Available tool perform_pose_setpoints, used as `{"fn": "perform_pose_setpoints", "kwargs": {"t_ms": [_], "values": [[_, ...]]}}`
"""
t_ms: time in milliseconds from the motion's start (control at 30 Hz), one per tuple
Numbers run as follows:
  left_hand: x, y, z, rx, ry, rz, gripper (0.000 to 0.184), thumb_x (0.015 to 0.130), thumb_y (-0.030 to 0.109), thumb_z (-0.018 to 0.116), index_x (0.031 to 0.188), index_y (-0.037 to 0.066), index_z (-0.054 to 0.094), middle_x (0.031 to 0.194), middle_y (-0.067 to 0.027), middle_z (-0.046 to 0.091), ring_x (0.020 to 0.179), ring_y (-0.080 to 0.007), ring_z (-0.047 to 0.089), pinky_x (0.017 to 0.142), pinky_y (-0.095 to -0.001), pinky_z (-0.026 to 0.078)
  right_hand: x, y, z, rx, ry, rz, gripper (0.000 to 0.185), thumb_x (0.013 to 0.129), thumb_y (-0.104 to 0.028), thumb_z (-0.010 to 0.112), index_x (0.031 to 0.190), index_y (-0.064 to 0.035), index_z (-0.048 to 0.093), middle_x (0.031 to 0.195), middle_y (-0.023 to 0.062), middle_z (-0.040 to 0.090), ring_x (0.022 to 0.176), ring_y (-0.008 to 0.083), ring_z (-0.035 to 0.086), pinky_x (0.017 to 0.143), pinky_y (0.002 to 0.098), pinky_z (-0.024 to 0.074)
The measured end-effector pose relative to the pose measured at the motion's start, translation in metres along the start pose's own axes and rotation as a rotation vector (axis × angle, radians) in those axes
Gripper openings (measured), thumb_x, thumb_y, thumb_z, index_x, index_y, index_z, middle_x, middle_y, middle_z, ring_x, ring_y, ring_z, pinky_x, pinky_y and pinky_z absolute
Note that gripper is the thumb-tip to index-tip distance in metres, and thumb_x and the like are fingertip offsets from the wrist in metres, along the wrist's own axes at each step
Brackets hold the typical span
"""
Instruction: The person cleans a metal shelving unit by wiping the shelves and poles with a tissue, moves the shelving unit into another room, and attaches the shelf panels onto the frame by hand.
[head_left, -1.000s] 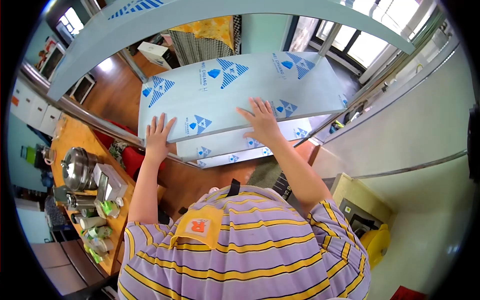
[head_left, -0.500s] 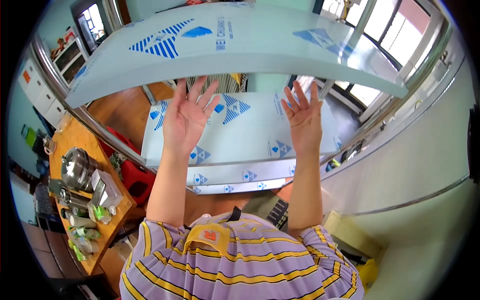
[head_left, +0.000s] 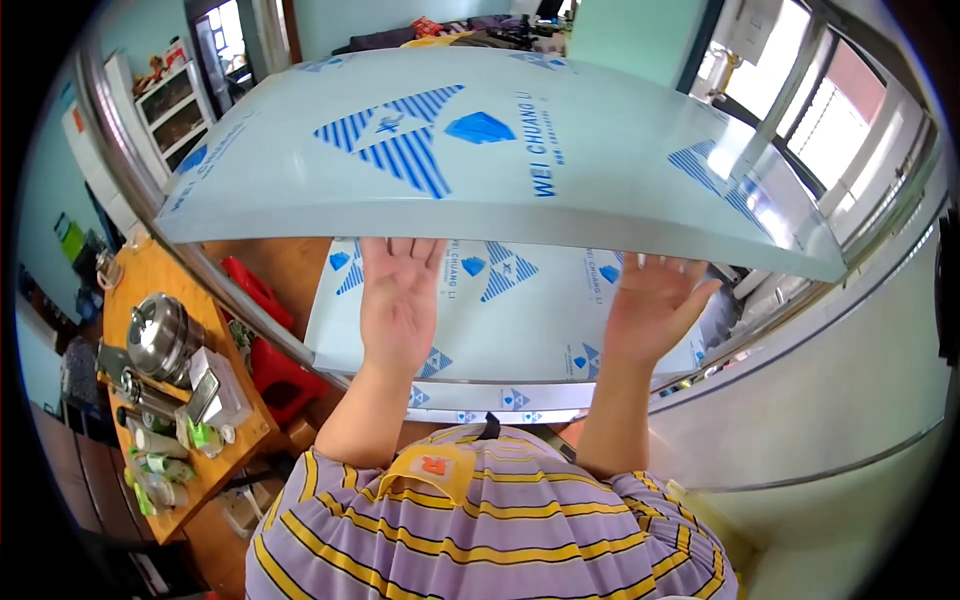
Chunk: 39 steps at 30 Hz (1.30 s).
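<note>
A wide metal shelf panel (head_left: 580,150) with blue "WEI CHUANG LI" printing spans the view in front of me. Beneath its front edge, my left hand (head_left: 400,305) is raised palm up, its fingers straight. Likewise palm up, my right hand (head_left: 655,305) has straight fingers and the thumb spread out to the right. The panel's edge hides the fingertips of both hands, so I cannot tell whether they touch its underside. Behind the hands lies a lower shelf (head_left: 520,335) with the same blue printing.
Shiny metal posts (head_left: 215,275) flank the shelves. To my left, a wooden table (head_left: 140,290) carries a steel pot (head_left: 160,335), a white box (head_left: 228,395) and several small containers. Red stools (head_left: 285,380) stand beside it. A pale curved surface (head_left: 810,400) runs along my right.
The upper shelf appears lower and nearer in view. Both hands have moved under its front edge, their fingers closer together and the fingertips now hidden.
</note>
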<state>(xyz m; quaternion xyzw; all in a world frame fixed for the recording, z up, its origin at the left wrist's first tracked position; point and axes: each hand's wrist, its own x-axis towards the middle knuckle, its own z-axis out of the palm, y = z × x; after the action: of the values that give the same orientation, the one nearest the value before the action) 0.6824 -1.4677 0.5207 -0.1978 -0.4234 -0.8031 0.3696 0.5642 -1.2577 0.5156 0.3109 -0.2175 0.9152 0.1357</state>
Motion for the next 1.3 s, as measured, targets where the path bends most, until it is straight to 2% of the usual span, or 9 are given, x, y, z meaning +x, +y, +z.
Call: {"fn": "perform_pose_setpoints", "kwargs": {"t_ms": [133, 300, 433, 667, 833, 1033, 1133, 1267, 1300], "values": [[-0.019, 0.001, -0.029, 0.775, 0.184, 0.208, 0.06, 0.085, 0.0, 0.061, 0.142, 0.007, 0.042, 0.135, -0.0112, 0.052, 0.128, -0.0272, 0.049, 0.113, -0.0428, 0.031, -0.009, 0.006, 0.007, -0.659, 0.347, -0.199, 0.044, 0.105, -0.033, 0.048, 0.137, -0.0048, 0.04, 0.126, 0.0096, 0.057, 0.116, 0.0208, 0.057, 0.103, 0.0365, 0.042], [-0.037, 0.004, -0.035, 1.387, -0.034, 0.307, 0.037, 0.085, 0.003, 0.069, 0.121, 0.005, 0.06, 0.124, -0.0125, 0.06, 0.122, -0.0318, 0.053, 0.105, -0.0409, 0.039, -0.032, 0.029, -0.047, -1.189, -0.385, -0.053, 0.027, 0.094, -0.006, 0.064, 0.119, -0.0019, 0.054, 0.108, 0.0097, 0.062, 0.104, 0.0222, 0.059, 0.097, 0.0341, 0.0447], [-0.073, 0.018, -0.063, 1.753, 0.152, 0.33, 0.034, 0.082, 0.004, 0.073, 0.115, 0.007, 0.065, 0.121, -0.0121, 0.062, 0.119, -0.0365, 0.054, 0.102, -0.0426, 0.042, -0.062, 0.044, -0.074, -1.279, -0.675, 0.067, 0.028, 0.089, -0.006, 0.069, 0.115, -0.0015, 0.06, 0.108, 0.0122, 0.064, 0.1, 0.0242, 0.062, 0.093, 0.0356, 0.0476], [-0.114, 0.049, -0.136, 1.878, 0.414, 0.331, 0.031, 0.079, 0.004, 0.075, 0.107, 0.003, 0.062, 0.113, -0.0151, 0.06, 0.111, -0.0358, 0.054, 0.098, -0.0397, 0.042, -0.102, 0.054, -0.075, -1.274, -0.829, 0.361, 0.03, 0.088, -0.011, 0.071, 0.117, -0.0078, 0.063, 0.11, 0.0112, 0.064, 0.1, 0.0265, 0.063, 0.088, 0.0391, 0.0487], [-0.1, 0.069, -0.202, 1.412, 0.868, 0.453, 0.064, 0.08, 0.015, 0.085, 0.126, 0.005, 0.041, 0.119, -0.0092, 0.045, 0.109, -0.0209, 0.049, 0.095, -0.0335, 0.04, -0.13, 0.064, -0.088, -1.406, -0.78, 0.39, 0.019, 0.089, -0.017, 0.071, 0.105, -0.009, 0.067, 0.098, 0.0087, 0.069, 0.093, 0.0275, 0.066, 0.084, 0.0393, 0.0479], [-0.063, 0.079, -0.242, 0.967, 0.44, 0.243, 0.041, 0.094, 0.006, 0.068, 0.128, 0.0, 0.044, 0.103, -0.0085, 0.062, 0.082, -0.0156, 0.06, 0.078, -0.0287, 0.05, -0.172, 0.072, -0.138, -1.543, -0.015, 0.173, 0.01, 0.087, -0.014, 0.071, 0.09, -0.0059, 0.065, 0.082, 0.008, 0.066, 0.081, 0.0294, 0.061, 0.081, 0.039, 0.0466], [-0.068, 0.082, -0.247, 0.923, 0.431, 0.11, 0.032, 0.096, 0.006, 0.065, 0.122, -0.001, 0.048, 0.088, -0.0083, 0.063, 0.069, -0.0149, 0.062, 0.068, -0.0288, 0.052, -0.195, 0.076, -0.13, -1.802, -0.19, -0.01, 0.008, 0.086, -0.012, 0.072, 0.088, -0.0075, 0.066, 0.084, 0.0079, 0.066, 0.088, 0.0302, 0.06, 0.086, 0.042, 0.0446], [-0.074, 0.093, -0.257, 0.797, 0.319, -0.013, 0.023, 0.095, 0.004, 0.065, 0.114, 0.001, 0.052, 0.086, -0.0072, 0.061, 0.07, -0.0159, 0.063, 0.068, -0.0301, 0.052, -0.222, 0.103, -0.121, -1.839, 0.006, -0.238, 0.029, 0.082, -0.013, 0.074, 0.107, -0.0054, 0.063, 0.106, 0.0138, 0.063, 0.107, 0.0371, 0.055, 0.095, 0.0462, 0.0411], [-0.074, 0.099, -0.265, 0.728, 0.26, -0.089, 0.022, 0.093, 0.002, 0.066, 0.109, 0.0, 0.053, 0.085, -0.0081, 0.062, 0.071, -0.0176, 0.064, 0.068, -0.03, 0.051, -0.235, 0.113, -0.12, -1.936, 0.17, -0.249, 0.056, 0.081, -0.018, 0.077, 0.129, -0.0051, 0.053, 0.125, 0.0175, 0.054, 0.119, 0.0382, 0.049, 0.103, 0.0479, 0.0375]]}}
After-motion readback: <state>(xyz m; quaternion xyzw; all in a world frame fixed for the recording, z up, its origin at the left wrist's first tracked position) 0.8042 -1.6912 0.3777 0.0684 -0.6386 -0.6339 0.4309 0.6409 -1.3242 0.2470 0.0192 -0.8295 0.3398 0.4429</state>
